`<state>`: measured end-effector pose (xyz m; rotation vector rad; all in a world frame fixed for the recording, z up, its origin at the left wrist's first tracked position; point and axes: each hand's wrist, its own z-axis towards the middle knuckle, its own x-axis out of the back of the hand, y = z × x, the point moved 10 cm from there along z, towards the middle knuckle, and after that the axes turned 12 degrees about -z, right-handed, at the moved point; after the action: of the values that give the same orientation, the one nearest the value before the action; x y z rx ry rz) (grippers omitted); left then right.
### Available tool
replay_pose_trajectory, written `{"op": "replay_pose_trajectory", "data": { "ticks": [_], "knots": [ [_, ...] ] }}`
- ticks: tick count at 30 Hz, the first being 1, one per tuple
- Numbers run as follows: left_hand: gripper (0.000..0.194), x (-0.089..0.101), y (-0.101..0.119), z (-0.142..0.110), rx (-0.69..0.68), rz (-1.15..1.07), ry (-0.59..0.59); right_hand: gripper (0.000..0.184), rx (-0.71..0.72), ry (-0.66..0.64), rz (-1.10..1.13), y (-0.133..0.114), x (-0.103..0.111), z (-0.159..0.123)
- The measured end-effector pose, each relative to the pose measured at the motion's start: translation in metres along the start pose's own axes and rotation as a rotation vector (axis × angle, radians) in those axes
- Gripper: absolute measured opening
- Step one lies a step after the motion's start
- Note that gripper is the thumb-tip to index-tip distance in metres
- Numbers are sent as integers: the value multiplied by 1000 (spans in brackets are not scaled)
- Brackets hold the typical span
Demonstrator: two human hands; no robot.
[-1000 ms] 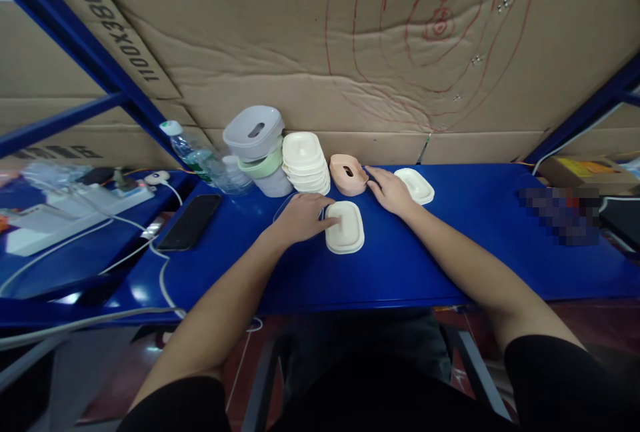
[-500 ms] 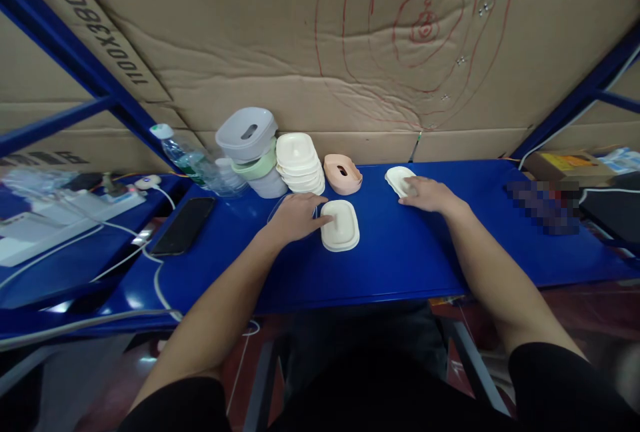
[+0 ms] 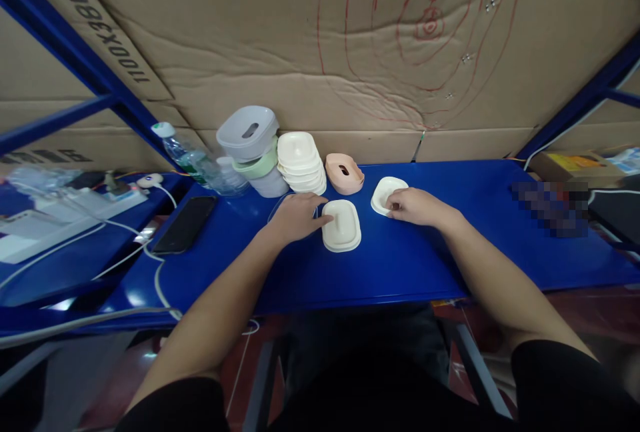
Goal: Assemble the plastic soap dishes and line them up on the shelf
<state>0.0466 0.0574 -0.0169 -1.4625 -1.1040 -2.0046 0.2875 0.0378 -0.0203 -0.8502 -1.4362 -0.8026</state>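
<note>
Two cream plastic lids lie in front of me on the blue table. The nearer lid (image 3: 341, 225) rests flat, a raised grip along its middle. My left hand (image 3: 296, 217) lies just left of it, fingers stretched out and the thumb at its left edge. Part of a thin clear item shows beneath that hand. Farther right, my right hand (image 3: 423, 207) pinches the other cream lid (image 3: 383, 192) at its middle and right side. Behind them stands a stack of similar cream lids (image 3: 300, 162), beside a peach-coloured plastic piece (image 3: 345, 175) with a slot.
Grey and green plastic tubs (image 3: 247, 132) are piled at the back left. Beside them leans a clear bottle (image 3: 187, 159), with a black phone (image 3: 184, 225) nearer me. Cables and a power strip (image 3: 65, 219) occupy the far left. A cardboard wall (image 3: 250, 25) closes off the back.
My right hand has brought its cream lid left and slightly nearer, and its fingers have curled in. The left hand and the nearer lid have stayed put.
</note>
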Motion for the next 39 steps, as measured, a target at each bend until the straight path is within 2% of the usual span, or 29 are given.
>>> {"op": "replay_pose_trajectory", "data": {
  "ticks": [4,6,9,12,15,20,28,36,39],
  "knots": [
    [45,1,-1,-1,21,12,-7,6,44,76,41,-19,17,-4],
    [43,1,-2,-2,28,21,-8,4,114,169,109,-39,30,-9],
    [43,1,-3,-2,30,22,-7,15,211,346,128,-72,45,-18],
    [41,0,-2,-2,23,22,-12,23,327,420,77,-108,39,-22],
    [40,-1,0,-1,17,45,-22,24,394,427,3,-129,22,-17],
    [41,0,3,-1,19,75,-38,29,386,410,-47,-133,2,-6],
    [42,2,2,-1,41,73,-35,34,445,432,-6,-129,0,-6],
    [45,6,0,-1,30,4,35,27,481,448,-9,-132,0,-8],
    [43,5,2,-2,6,-22,25,27,477,431,10,-131,-1,-8]
  ]
}}
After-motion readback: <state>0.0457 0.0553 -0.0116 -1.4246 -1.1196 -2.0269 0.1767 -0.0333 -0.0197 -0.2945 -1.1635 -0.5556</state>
